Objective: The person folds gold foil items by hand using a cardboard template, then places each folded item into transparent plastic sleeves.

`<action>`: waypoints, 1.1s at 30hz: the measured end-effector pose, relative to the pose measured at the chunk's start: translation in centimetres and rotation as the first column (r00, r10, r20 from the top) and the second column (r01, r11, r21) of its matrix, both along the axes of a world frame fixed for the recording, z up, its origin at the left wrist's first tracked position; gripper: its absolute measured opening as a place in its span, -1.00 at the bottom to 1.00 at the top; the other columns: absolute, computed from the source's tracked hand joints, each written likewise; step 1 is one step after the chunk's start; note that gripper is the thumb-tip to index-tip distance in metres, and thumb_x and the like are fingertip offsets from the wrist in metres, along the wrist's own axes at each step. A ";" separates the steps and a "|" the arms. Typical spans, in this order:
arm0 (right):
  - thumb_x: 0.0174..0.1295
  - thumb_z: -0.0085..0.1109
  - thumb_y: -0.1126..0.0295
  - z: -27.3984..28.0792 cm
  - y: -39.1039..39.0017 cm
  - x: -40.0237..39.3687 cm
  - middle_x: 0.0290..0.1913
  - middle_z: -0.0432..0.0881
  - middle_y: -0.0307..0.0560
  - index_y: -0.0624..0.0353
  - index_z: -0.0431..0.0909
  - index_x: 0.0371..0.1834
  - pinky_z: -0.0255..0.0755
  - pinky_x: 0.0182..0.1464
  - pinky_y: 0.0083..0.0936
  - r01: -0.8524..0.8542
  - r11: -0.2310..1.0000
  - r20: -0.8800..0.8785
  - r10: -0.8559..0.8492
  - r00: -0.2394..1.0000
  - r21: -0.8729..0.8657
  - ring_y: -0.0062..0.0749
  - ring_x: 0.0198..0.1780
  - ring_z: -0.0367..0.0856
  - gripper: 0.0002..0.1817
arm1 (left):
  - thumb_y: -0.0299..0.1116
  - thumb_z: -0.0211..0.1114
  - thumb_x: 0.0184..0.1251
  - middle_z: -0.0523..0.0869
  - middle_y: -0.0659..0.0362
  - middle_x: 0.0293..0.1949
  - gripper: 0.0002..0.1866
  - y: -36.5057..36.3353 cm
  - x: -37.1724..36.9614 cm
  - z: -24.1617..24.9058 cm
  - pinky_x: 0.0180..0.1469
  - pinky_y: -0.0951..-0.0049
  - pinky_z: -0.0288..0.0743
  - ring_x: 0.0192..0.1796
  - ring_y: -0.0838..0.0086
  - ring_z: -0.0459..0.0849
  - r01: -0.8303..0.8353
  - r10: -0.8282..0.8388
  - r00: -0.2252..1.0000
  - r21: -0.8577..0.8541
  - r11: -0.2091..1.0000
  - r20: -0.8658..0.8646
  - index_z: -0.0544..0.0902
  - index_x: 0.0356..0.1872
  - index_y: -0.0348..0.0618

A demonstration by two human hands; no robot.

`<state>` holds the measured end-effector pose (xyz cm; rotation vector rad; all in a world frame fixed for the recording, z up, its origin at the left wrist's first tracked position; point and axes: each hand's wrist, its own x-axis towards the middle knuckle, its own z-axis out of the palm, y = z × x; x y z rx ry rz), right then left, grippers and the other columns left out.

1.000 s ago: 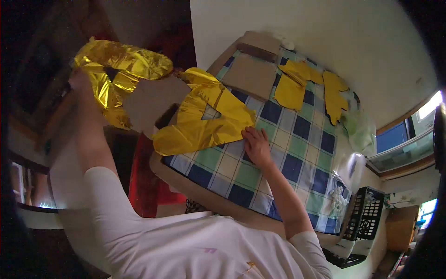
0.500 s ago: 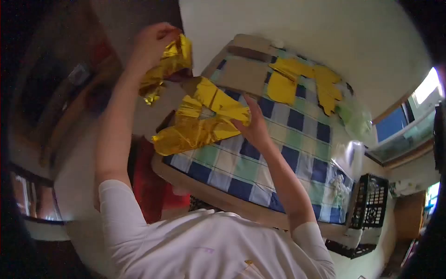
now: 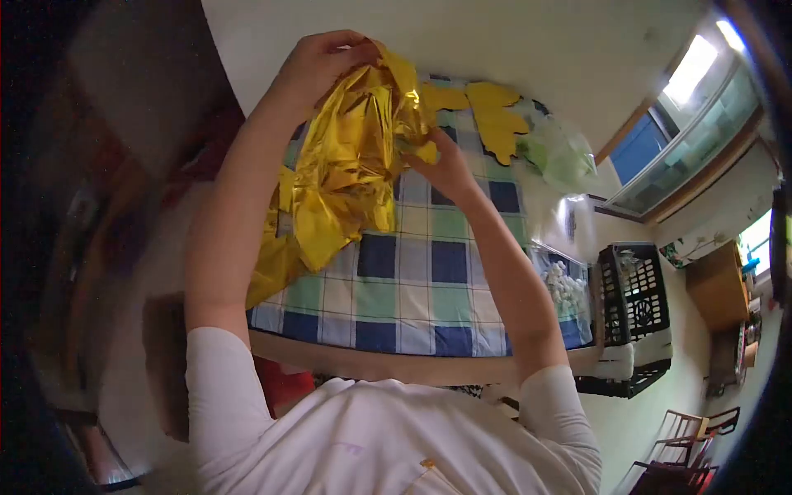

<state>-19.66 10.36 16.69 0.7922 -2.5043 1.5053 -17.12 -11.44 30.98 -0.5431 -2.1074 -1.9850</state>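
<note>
A crumpled, limp gold foil balloon (image 3: 351,157) hangs in folds over the bed. My left hand (image 3: 330,68) pinches its top edge, fingers closed and partly hidden by the foil. Lower down on the other side, my right hand (image 3: 443,171) grips the balloon's edge between thumb and fingers. Part of the foil trails down toward the near left corner of the bed. Beyond my right hand, flat yellow foil pieces (image 3: 495,122) with curved outlines lie on the checked cloth (image 3: 412,285).
Clear plastic bags (image 3: 565,157) lie at the bed's right side, one near small white bits (image 3: 565,289). A black plastic crate (image 3: 634,293) stands beside the bed. Further right are a window (image 3: 652,140), a wooden cabinet (image 3: 716,289) and chairs (image 3: 685,441).
My left hand has moved right with the foil, closer to my right hand. My right hand, loosely spread before, now grips the foil edge. The view has turned right.
</note>
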 end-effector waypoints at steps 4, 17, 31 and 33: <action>0.11 0.31 0.23 -0.1 1.4 0.2 0.00 0.60 0.03 0.18 0.50 0.06 0.39 0.07 -0.37 -0.039 0.989 -0.020 0.042 0.999 0.139 -0.30 0.04 0.55 -0.53 | -0.30 0.30 0.24 0.69 0.22 -0.33 -0.77 2.3 -1.2 0.3 -0.23 0.58 0.52 -0.29 0.59 0.65 -0.092 0.095 0.995 -0.102 0.990 0.023 0.65 -0.19 -0.25; 0.17 0.08 0.53 0.8 15.1 3.0 0.01 0.61 -0.02 0.13 0.62 -0.08 0.30 0.16 -0.26 0.330 0.944 -0.293 -0.308 0.905 0.028 -0.23 0.04 0.54 -0.74 | -0.45 0.36 0.13 0.71 0.17 -0.30 -0.81 4.1 4.9 -3.3 -0.16 0.54 0.51 -0.25 0.50 0.66 -0.144 -0.036 0.845 -0.291 0.946 -0.534 0.70 -0.21 -0.19; 0.11 0.03 0.53 -13.4 19.8 8.8 0.28 0.43 -0.10 -0.28 0.60 0.05 -0.09 0.42 0.04 0.219 0.704 -0.194 -0.117 0.974 0.676 -0.22 0.38 0.25 -0.53 | -0.32 0.36 -0.04 0.49 -0.04 0.15 -0.46 7.8 15.8 -26.6 0.26 0.16 0.34 0.26 0.09 0.40 0.196 -0.337 0.935 -0.634 0.748 -0.109 0.56 0.10 -0.05; 0.09 0.01 0.58 -13.2 19.8 9.1 0.22 0.48 -0.05 -0.18 0.58 0.06 -0.04 0.40 0.02 0.229 0.743 -0.203 -0.128 0.971 0.628 -0.23 0.34 0.32 -0.51 | -0.22 0.33 0.04 0.42 -0.02 0.23 -0.44 8.2 15.3 -26.4 0.31 0.07 0.21 0.32 0.07 0.31 0.055 -0.236 0.962 -0.750 0.659 -0.137 0.51 0.16 -0.01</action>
